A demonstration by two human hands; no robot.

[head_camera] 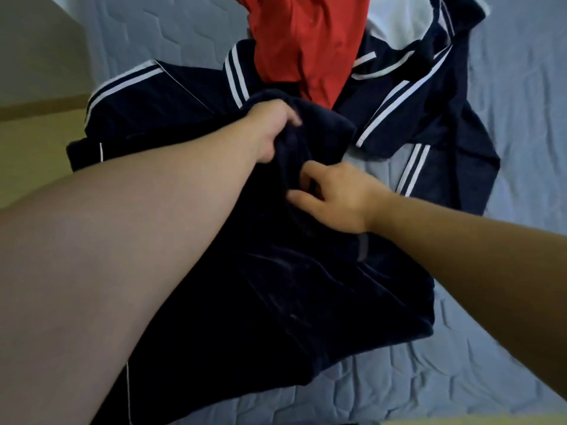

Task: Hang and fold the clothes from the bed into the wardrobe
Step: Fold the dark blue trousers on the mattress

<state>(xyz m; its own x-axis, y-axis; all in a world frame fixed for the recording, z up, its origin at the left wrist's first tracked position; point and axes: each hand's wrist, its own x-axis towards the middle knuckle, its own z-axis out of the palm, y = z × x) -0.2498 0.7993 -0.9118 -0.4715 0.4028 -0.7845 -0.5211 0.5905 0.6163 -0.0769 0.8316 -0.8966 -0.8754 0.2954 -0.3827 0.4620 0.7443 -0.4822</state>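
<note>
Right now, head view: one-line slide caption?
Left hand grips a dark navy garment on the bed, right hand touching it; striped navy clothes and red garment behind.

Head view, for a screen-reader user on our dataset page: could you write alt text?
A person's left hand grips a bunched dark navy garment while the right hand touches it with curled fingers. Behind lie a red garment and navy clothes with white stripes on a pale blue quilt.
</note>
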